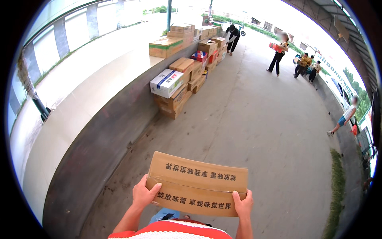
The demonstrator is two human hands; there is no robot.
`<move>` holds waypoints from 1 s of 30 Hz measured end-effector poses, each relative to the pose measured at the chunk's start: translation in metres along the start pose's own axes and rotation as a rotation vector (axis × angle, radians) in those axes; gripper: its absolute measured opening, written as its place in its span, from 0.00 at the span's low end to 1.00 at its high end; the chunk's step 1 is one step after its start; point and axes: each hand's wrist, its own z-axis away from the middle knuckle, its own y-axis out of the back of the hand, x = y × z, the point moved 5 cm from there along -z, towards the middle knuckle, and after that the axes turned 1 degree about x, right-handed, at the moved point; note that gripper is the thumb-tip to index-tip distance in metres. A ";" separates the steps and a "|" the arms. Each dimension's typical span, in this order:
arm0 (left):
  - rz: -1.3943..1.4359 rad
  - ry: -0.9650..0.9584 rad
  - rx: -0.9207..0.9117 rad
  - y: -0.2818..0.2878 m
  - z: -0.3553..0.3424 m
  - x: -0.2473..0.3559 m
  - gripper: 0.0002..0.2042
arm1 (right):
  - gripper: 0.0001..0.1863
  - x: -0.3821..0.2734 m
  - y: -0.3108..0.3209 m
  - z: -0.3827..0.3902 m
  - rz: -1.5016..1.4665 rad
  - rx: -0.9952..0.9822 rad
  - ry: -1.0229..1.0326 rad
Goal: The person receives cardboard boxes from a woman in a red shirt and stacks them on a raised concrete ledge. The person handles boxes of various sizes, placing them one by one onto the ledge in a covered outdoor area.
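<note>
A brown cardboard box with dark printing on its top flaps is held out in front of my body, above the concrete floor. My left hand grips its left end, thumb on top and the other fingers mostly hidden against the side. At the right end my right hand clasps the box the same way, thumb pressed on the upper face. The two top flaps meet along a seam across the middle. Its underside is out of sight.
Stacked cartons, among them a white box, line a low wall at left. A person carrying a red box stands ahead; another bends near the far cartons. More people are by the right wall. A grass strip runs at right.
</note>
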 end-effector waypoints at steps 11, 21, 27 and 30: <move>-0.004 -0.083 -0.116 -0.080 -0.201 0.058 0.27 | 0.26 -0.064 -0.037 -0.166 0.070 0.096 -0.022; 0.021 -0.116 -0.066 -0.076 -0.294 0.084 0.27 | 0.31 -0.118 -0.079 -0.227 0.082 0.125 0.002; 0.033 -0.085 -0.098 -0.113 -0.345 0.111 0.25 | 0.31 -0.123 -0.087 -0.288 0.102 0.130 -0.053; 0.041 -0.086 -0.081 -0.127 -0.372 0.123 0.24 | 0.32 -0.134 -0.098 -0.331 0.097 0.108 -0.044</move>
